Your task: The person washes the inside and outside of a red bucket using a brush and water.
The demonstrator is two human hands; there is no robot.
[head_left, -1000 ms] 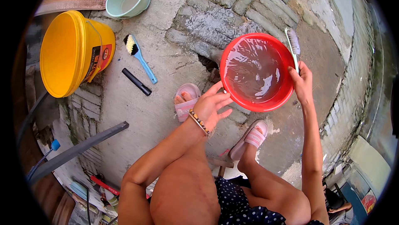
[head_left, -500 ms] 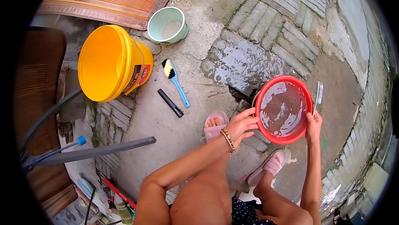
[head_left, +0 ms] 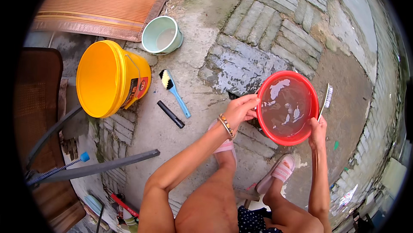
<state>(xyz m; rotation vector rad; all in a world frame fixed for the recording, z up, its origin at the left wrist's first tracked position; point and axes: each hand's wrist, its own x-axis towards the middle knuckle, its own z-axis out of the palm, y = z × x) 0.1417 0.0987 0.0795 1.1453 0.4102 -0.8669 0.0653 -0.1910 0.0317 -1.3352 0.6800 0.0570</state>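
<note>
A round red basin with murky grey-brown water in it is held in front of me, to the right. My left hand grips its left rim, with the thumb near the top edge. At the lower right rim, my right hand holds the basin together with a thin-handled scrubbing brush. The brush's white bristles stick up past the rim on the outer side. Where the right fingers lie under the basin is hidden.
Left of me stand a yellow bucket and a pale green basin. Near them lie a blue-handled brush and a black tube. Dark bars jut in at the left. Wet paving lies beyond the red basin.
The red basin has moved slightly left and up in view, both hands still on it. Its water has shifted and its bright reflections differ. My left foot shows further back.
</note>
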